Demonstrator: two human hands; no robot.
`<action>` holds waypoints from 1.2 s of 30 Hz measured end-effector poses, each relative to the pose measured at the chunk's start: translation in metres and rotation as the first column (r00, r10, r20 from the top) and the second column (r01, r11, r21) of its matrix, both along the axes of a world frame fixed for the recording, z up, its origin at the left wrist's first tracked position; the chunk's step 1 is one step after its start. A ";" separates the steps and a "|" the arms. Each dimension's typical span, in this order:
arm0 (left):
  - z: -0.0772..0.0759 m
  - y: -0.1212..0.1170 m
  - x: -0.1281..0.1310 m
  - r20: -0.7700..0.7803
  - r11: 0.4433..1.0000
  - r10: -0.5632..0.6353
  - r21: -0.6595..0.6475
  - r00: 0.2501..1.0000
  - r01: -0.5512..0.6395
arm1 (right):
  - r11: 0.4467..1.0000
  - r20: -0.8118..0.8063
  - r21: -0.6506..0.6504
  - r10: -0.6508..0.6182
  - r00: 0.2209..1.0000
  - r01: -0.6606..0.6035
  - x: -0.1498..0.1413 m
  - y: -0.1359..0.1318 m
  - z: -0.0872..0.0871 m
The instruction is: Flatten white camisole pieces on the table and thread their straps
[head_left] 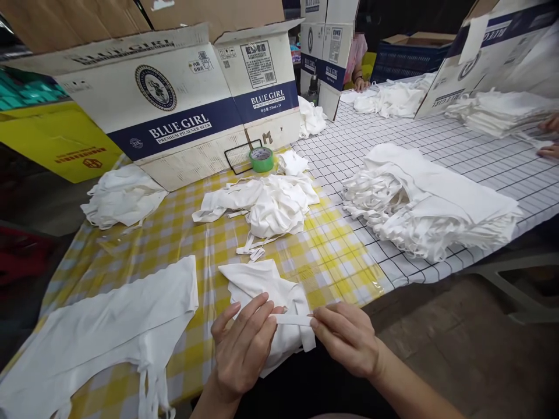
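Observation:
A white fabric strap [292,319] is stretched level between my two hands, above a white cloth garment [283,343] at the table's near edge. My left hand [244,343] pinches the strap's left end, its fingers pointing away from me. With thumb and forefinger, my right hand [347,337] grips the other end. Left of them lies a flat white garment [109,326] with straps hanging toward me. Beyond my hands is a crumpled heap of white garments [275,203].
A yellow checked cloth [183,238] covers the near table. On the right stands a thick stack of white garments [432,198]. A large beer carton [183,105], green tape roll [261,159] and black wire frame [231,157] are behind. Other people's hands [550,137] show at far right.

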State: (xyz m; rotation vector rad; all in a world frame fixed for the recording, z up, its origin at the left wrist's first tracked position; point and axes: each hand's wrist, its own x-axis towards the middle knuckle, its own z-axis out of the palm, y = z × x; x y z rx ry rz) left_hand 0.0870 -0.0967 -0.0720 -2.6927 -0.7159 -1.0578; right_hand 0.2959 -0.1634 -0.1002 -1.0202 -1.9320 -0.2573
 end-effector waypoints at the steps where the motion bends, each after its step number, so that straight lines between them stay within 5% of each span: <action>1: 0.000 0.000 0.000 -0.002 1.000 0.002 -0.002 1.000 -0.002 | 1.000 0.000 0.001 0.004 1.000 -0.004 0.000 0.000 0.001; 8: 0.000 -0.003 -0.001 -0.037 0.998 0.046 -0.045 0.998 -0.048 | 1.000 -0.023 -0.018 -0.021 1.000 0.021 -0.003 -0.001 0.002; 16: -0.001 -0.004 -0.004 0.005 0.999 0.042 -0.028 0.999 -0.042 | 0.977 -0.116 -0.213 -0.049 0.992 0.023 -0.006 -0.005 -0.011; 25: -0.001 -0.005 -0.005 0.020 0.996 0.062 0.060 0.998 -0.063 | 0.999 -0.018 -0.016 -0.051 0.999 0.050 -0.008 -0.002 -0.002; 36: -0.009 -0.008 -0.016 0.005 0.997 0.074 0.038 0.997 -0.074 | 1.000 -0.011 0.019 -0.014 1.000 0.014 -0.006 0.000 -0.001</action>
